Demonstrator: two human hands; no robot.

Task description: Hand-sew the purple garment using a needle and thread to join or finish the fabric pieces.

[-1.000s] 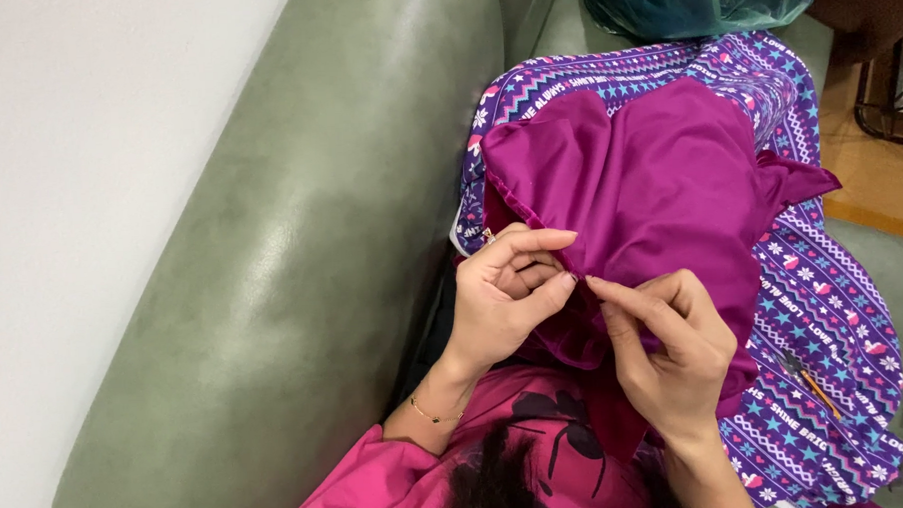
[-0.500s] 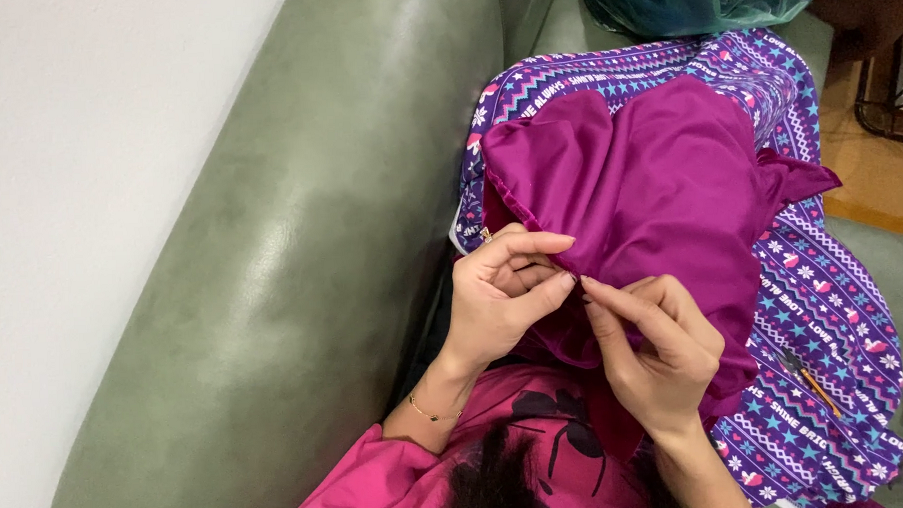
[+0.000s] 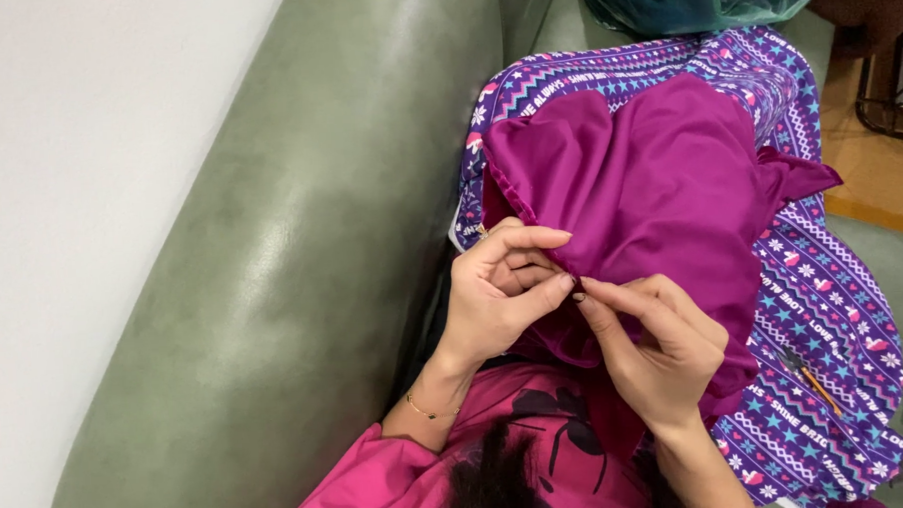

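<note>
Green leather sofa fills the left; on a patterned purple blanket at the right lies magenta fabric. Both the left hand and right hand pinch its near edge, fingertips touching.

**A home sitting room**

Domestic setting, seen from above: a green leather sofa stands against a plain white wall; a patterned purple blanket lies across the seat, with wooden flooring visible beyond the sofa's end.
</note>
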